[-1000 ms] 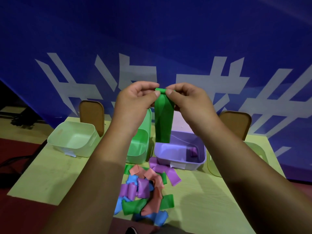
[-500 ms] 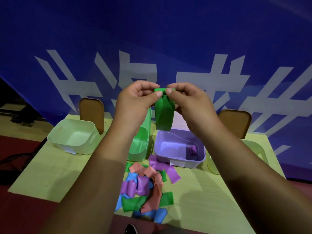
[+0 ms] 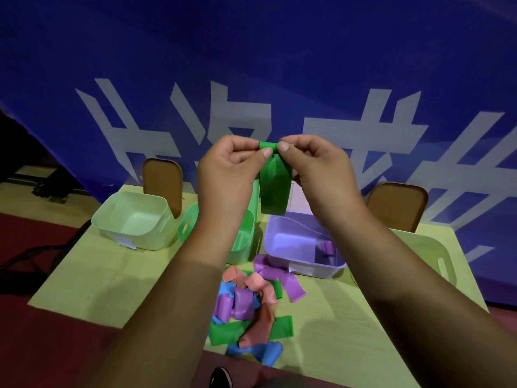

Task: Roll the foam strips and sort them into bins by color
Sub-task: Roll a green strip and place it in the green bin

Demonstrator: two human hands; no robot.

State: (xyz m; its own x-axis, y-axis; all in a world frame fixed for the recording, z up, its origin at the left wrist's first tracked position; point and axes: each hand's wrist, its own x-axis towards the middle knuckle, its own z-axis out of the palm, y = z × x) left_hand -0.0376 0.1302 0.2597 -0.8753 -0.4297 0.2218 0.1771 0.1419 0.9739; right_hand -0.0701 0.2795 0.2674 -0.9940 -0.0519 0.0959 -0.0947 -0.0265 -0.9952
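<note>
1. Head view, the grasp: both hands are raised above the desk (image 3: 112, 275). The left hand (image 3: 232, 166) and right hand (image 3: 316, 169) each pinch the top end of the green strip (image 3: 272, 189) between thumb and curled fingers (image 3: 265, 154), thumbs nearly touching across the started roll.
2. Head view, the relation that matters: the strip's long axis runs straight down from the fingers. Its free tail hangs in the air over the gap between the green bin (image 3: 247, 239) and the purple bin (image 3: 316, 271), touching neither. The roll must therefore travel downward along the tail. Both hands are equally near, and the green bin lies below and slightly toward the left hand.
3. Head view, the rest: the pile of loose strips (image 3: 249, 303) lies on the desk in front of the bins, and a purple roll (image 3: 326, 247) sits in the purple bin.
4. Change: compared with a second ago, the hanging tail is shorter, so more of the strip appears wound up at the top. The grip looks the same.
</note>
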